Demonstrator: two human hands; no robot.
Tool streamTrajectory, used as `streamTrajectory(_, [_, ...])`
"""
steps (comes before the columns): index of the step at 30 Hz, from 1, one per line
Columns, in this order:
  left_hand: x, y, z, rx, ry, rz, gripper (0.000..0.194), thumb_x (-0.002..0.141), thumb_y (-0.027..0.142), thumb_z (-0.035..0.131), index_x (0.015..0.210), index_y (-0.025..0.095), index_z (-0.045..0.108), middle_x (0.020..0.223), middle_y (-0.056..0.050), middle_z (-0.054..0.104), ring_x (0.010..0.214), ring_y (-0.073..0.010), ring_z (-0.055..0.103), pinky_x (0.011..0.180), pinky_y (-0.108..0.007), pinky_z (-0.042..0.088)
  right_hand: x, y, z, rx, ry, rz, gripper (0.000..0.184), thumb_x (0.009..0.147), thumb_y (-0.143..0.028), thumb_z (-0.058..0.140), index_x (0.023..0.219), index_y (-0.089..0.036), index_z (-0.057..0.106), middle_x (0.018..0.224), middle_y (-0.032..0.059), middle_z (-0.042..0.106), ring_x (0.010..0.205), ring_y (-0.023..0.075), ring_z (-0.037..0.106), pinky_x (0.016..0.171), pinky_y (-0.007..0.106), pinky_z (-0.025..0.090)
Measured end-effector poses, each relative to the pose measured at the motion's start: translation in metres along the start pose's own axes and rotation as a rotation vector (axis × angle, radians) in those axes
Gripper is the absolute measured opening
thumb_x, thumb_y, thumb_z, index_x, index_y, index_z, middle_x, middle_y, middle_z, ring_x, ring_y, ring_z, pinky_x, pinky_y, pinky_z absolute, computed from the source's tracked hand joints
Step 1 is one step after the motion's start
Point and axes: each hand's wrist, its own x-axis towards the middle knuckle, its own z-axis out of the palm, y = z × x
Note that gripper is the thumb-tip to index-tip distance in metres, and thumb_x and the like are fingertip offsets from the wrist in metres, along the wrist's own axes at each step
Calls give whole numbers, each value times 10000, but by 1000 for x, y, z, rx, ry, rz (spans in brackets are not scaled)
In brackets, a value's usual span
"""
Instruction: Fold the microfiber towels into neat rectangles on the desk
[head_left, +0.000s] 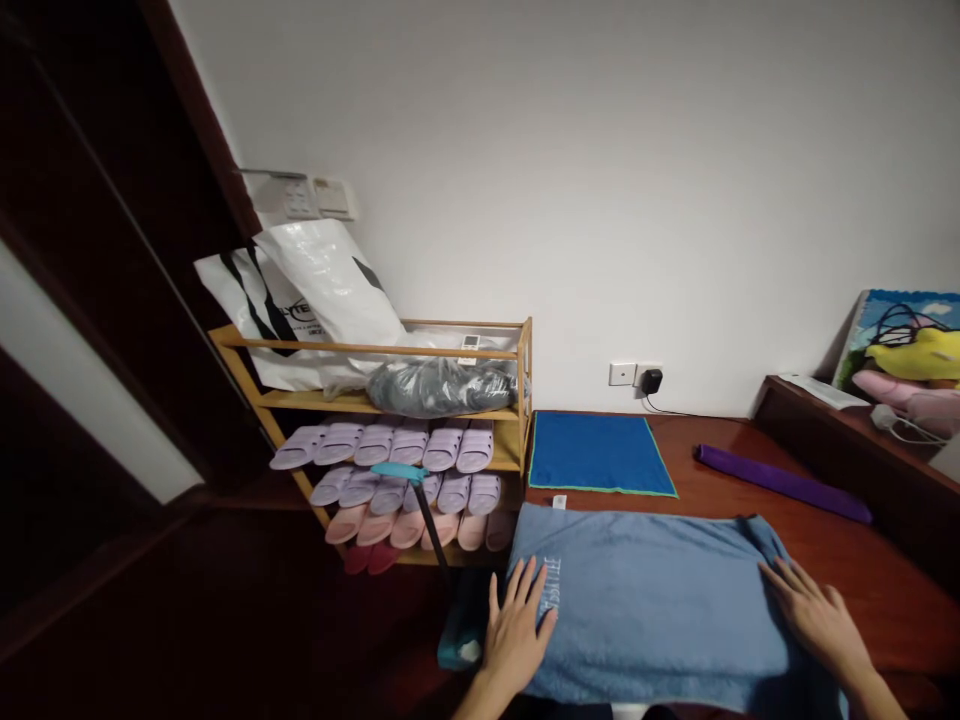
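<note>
A light blue towel (pixel 660 600) lies spread on a dark red wooden surface (pixel 825 540) in front of me. My left hand (pixel 517 625) rests flat on its left edge, fingers spread, next to some stitched lettering. Flat on the towel's right edge lies my right hand (pixel 814 610), fingers stretched out. Neither hand holds anything. A smaller bright blue cloth (pixel 596 452) with a green border lies flat behind the towel, near the wall.
A wooden shoe rack (pixel 375 400) on the left holds rows of lilac and pink slippers, a grey bag and white plastic bags. A purple rolled item (pixel 780 482) lies at the right. A charger (pixel 651 380) sits in the wall socket. Plush toys (pixel 915 370) rest on a raised ledge.
</note>
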Motion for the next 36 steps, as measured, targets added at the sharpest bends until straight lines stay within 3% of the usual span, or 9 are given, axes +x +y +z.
streamTrajectory(3, [12, 13, -3, 53, 13, -64, 571, 821, 403, 438, 1371, 252, 429, 1458, -54, 377, 1357, -303, 261, 1110, -581, 8, 5, -3, 0, -86, 35, 182, 529, 821, -259, 251, 1221, -225, 595, 1385, 102, 460, 1331, 312, 318, 1020, 629, 209])
streamTrajectory(5, [24, 28, -2, 87, 24, -93, 588, 772, 415, 486, 1322, 207, 496, 1419, -101, 427, 1352, -339, 260, 1106, -582, -24, 13, -38, -12, -65, 101, 207, 537, 813, -211, 243, 1218, -147, 591, 1425, 156, 392, 1341, 309, 297, 1018, 597, 233])
streamTrajectory(11, [59, 61, 16, -34, 51, 103, 601, 861, 377, 401, 1439, 245, 298, 1539, -32, 172, 1405, -255, 125, 1126, -504, 117, 25, -200, -46, 371, 68, -69, 550, 902, -465, 271, 1377, -216, 395, 1453, 98, 368, 1323, 215, 345, 1019, 445, 335])
streamTrajectory(15, [66, 42, 20, -28, 40, 71, 556, 905, 476, 330, 1434, 306, 291, 1530, -12, 206, 1399, -249, 158, 1122, -543, 78, 24, -232, -48, 485, 26, -151, 569, 896, -521, 314, 1396, -253, 364, 1459, 81, 360, 1357, 226, 283, 1059, 466, 292])
streamTrajectory(19, [65, 19, 10, 21, 19, 54, 547, 910, 472, 329, 1436, 327, 273, 1533, 8, 189, 1400, -237, 153, 1119, -540, 85, 30, -186, -37, 438, 22, -131, 580, 893, -537, 303, 1377, -233, 401, 1454, 79, 369, 1349, 217, 301, 1062, 440, 297])
streamTrajectory(25, [59, 5, 0, 34, -35, -22, 560, 895, 402, 356, 1440, 325, 255, 1536, 34, 155, 1405, -223, 127, 1104, -538, 153, 27, -55, 3, 197, 16, -47, 635, 867, -567, 269, 1354, -201, 447, 1376, 102, 475, 1272, 239, 418, 1026, 440, 318])
streamTrajectory(29, [57, 1, 2, 27, -20, -21, 557, 903, 410, 347, 1445, 330, 242, 1540, 38, 145, 1407, -224, 117, 1101, -503, 190, 22, 21, 23, -8, -2, -38, 571, 826, -493, 309, 1286, -245, 538, 1339, 116, 513, 1270, 305, 406, 1007, 537, 277])
streamTrajectory(32, [56, -1, 5, 37, -5, -8, 547, 907, 418, 346, 1440, 328, 261, 1537, 24, 173, 1403, -235, 135, 1101, -502, 191, 25, 50, 23, -149, -82, -28, 508, 807, -352, 307, 1212, -279, 603, 1340, 108, 512, 1312, 320, 341, 1006, 598, 219])
streamTrajectory(36, [56, -5, 5, 75, 52, 33, 531, 899, 412, 376, 1414, 292, 338, 1500, -24, 298, 1373, -261, 230, 1101, -530, 173, 30, 52, 13, -327, -111, 191, 548, 782, -167, 285, 1248, -167, 574, 1402, 154, 430, 1351, 315, 265, 1012, 582, 195])
